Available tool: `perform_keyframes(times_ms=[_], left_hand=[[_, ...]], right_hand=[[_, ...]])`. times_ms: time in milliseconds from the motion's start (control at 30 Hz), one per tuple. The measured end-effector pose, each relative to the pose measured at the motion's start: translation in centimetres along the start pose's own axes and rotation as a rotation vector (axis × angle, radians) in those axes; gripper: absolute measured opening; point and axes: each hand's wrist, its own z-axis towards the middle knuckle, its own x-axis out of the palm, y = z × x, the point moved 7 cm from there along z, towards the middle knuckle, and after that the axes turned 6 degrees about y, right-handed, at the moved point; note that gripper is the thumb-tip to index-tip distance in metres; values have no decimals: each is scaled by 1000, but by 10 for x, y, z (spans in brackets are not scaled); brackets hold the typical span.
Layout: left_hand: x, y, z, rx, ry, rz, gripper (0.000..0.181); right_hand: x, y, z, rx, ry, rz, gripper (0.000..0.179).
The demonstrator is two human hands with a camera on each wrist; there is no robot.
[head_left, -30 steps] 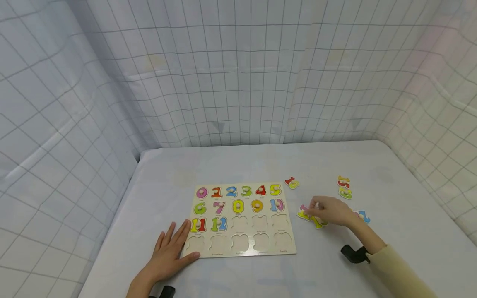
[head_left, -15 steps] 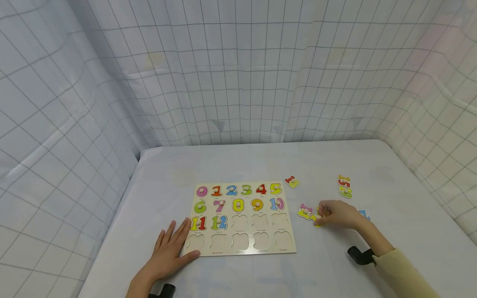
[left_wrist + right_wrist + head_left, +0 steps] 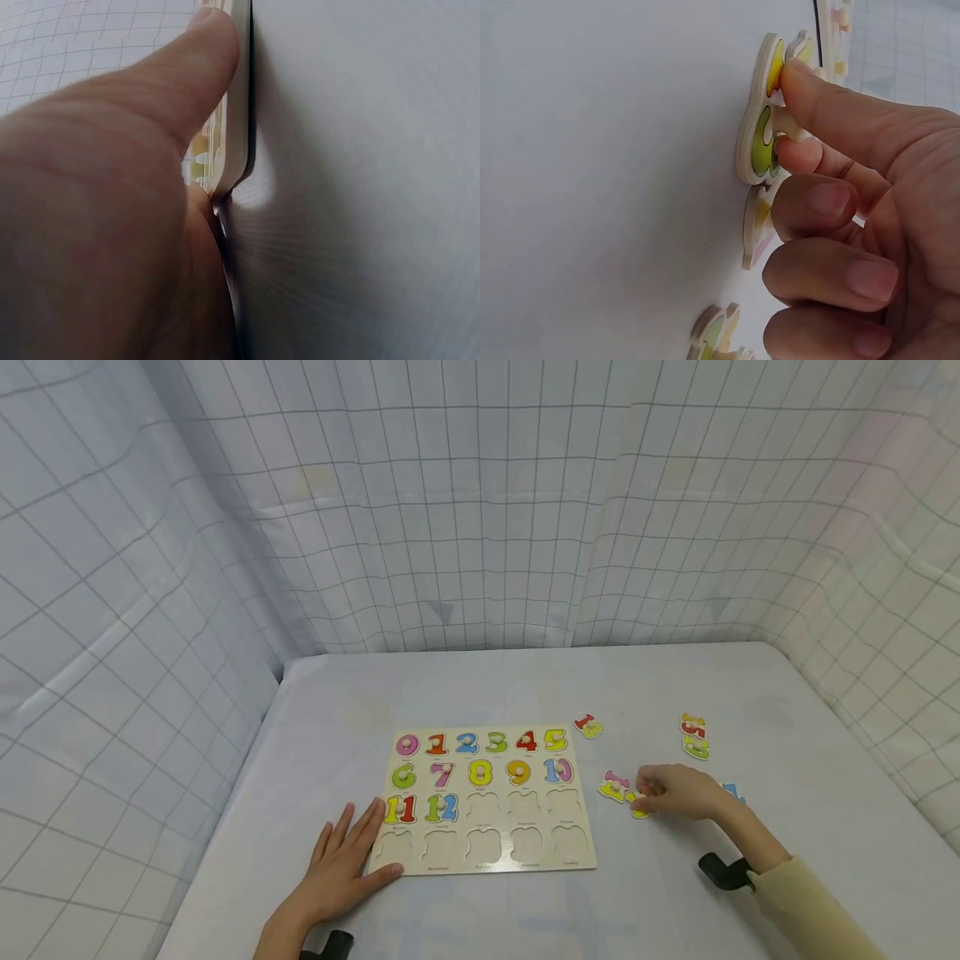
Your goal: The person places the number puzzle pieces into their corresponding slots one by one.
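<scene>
A wooden number puzzle board [image 3: 465, 870] lies on the table in the head view, with pieces 0 to 12 seated and its lower slots bare. My left hand [image 3: 337, 870] rests with fingers spread at the board's lower left corner; in the left wrist view the thumb [image 3: 202, 60] lies along its edge. Right of the board, my right hand [image 3: 678, 791] pinches a yellow-and-green number puzzle piece [image 3: 763, 142] around its knob, thumb and index finger on either side. The other fingers curl loosely. A pink-and-yellow number piece [image 3: 614, 787] lies just left of it.
A red-and-yellow piece [image 3: 588, 726] lies by the board's upper right corner. Farther right is a red-and-green piece [image 3: 694, 737], and a partly hidden blue piece [image 3: 733, 792] shows behind the right wrist. Grid-patterned white curtains [image 3: 480, 527] surround the table.
My right hand has shifted from over the pink-and-yellow piece rightward to the yellow-and-green piece, then barely moved in the last half second. The left hand and board stay put.
</scene>
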Motion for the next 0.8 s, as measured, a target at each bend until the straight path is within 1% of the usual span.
perform_keyframes(times_ms=[100, 233, 433, 567, 700, 800], left_hand=[[4, 4, 1, 10, -18, 7, 96], [8, 11, 3, 6, -20, 19, 97], [8, 12, 3, 5, -26, 24, 97], [7, 11, 3, 1, -22, 26, 98], [7, 10, 3, -10, -15, 26, 99], [4, 6, 2, -9, -8, 21, 98]], right_hand=[[-2, 2, -1, -8, 3, -10, 29], [-5, 7, -4, 2, -3, -12, 29], [-10, 27, -2, -28, -62, -54, 29], [-7, 48, 8, -60, -90, -47, 29], [3, 70, 24, -93, -99, -3, 29], [11, 89, 38, -137, -96, 11, 29]])
